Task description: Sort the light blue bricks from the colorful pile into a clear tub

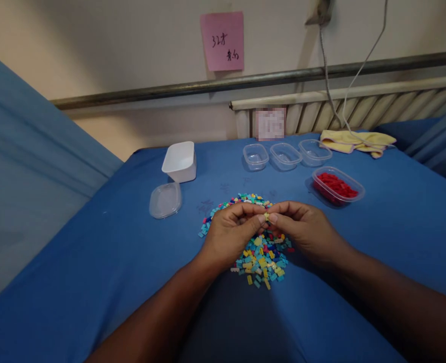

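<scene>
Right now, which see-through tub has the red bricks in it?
The tub nearest the right hand, in front of the right end of the row of three clear tubs. It alone holds red bricks.

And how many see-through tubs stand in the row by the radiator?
3: the left tub, the middle tub and the right tub, side by side before the radiator. None seems hidden; the tub of red bricks sits nearer the camera.
</scene>
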The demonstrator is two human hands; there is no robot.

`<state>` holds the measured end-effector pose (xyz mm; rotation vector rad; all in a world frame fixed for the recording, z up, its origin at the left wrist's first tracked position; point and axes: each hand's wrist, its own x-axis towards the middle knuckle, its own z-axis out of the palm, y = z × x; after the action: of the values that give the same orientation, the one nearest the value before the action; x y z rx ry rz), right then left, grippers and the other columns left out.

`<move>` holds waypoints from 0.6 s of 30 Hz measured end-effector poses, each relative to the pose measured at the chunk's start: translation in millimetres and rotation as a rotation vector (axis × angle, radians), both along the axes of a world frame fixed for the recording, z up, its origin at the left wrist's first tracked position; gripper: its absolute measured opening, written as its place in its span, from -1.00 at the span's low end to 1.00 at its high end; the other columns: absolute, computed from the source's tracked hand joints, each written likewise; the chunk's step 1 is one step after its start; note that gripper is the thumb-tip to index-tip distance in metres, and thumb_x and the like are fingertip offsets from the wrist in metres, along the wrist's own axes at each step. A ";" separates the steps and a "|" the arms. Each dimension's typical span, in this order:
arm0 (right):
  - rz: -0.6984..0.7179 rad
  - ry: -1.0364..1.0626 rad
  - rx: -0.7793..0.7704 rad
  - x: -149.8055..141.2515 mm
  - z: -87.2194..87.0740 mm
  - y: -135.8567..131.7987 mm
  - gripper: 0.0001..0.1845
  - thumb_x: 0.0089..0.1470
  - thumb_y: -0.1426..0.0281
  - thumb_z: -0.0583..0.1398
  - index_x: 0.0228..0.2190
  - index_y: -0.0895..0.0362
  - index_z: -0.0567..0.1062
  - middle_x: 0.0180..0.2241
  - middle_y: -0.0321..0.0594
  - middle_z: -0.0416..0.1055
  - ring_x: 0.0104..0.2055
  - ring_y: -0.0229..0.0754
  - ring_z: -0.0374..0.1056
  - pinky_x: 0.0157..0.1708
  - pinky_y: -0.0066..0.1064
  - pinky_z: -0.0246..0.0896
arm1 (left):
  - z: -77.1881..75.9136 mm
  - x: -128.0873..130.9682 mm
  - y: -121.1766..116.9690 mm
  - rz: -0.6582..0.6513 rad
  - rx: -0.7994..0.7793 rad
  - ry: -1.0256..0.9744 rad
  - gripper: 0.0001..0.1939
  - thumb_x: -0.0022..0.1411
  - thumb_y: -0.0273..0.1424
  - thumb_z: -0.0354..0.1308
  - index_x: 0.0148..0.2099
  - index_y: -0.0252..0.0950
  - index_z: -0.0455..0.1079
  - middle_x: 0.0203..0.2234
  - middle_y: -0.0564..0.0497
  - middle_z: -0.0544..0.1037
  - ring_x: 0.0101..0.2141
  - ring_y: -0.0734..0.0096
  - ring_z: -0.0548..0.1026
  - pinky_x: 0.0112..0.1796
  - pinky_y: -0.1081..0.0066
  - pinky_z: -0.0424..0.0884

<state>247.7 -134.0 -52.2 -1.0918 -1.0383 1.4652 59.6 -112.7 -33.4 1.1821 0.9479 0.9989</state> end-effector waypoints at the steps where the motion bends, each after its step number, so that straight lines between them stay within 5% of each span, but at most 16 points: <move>1: 0.000 0.013 -0.013 0.0 0.5 0.0 -0.65 0.06 0.10 0.54 -0.31 0.11 0.71 -0.39 -0.21 0.63 -0.41 -0.22 0.44 -0.38 -0.37 0.33 | 0.3 0.3 -0.4 -0.002 0.004 0.007 -0.78 0.16 -0.32 0.54 -0.16 -0.28 0.70 -0.33 -0.03 0.70 -0.35 0.43 0.62 -0.21 0.41 0.57; 7: 0.025 0.053 -0.015 0.6 1.7 -1.2 -0.67 0.06 0.13 0.55 -0.30 0.10 0.73 -0.36 -0.20 0.66 -0.35 -0.21 0.49 -0.31 -0.35 0.38 | 1.4 0.0 -1.2 -0.007 -0.030 -0.019 -0.78 0.17 -0.32 0.55 -0.17 -0.28 0.69 -0.35 -0.01 0.70 -0.37 0.47 0.61 -0.21 0.43 0.57; 18: 0.062 0.111 -0.074 0.7 2.7 -1.6 -0.61 -0.08 0.12 0.63 -0.34 0.11 0.75 -0.46 -0.25 0.60 -0.44 -0.27 0.41 -0.47 -0.44 0.26 | 3.3 -5.4 -0.7 -0.060 -0.051 -0.015 -0.67 0.10 -0.20 0.65 -0.22 -0.29 0.70 -0.40 -0.05 0.70 -0.37 0.38 0.64 -0.20 0.36 0.61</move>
<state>248.4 -135.6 -49.5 -1.0263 -0.9538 1.6064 54.1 -113.4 -30.1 1.1525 0.9151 0.9294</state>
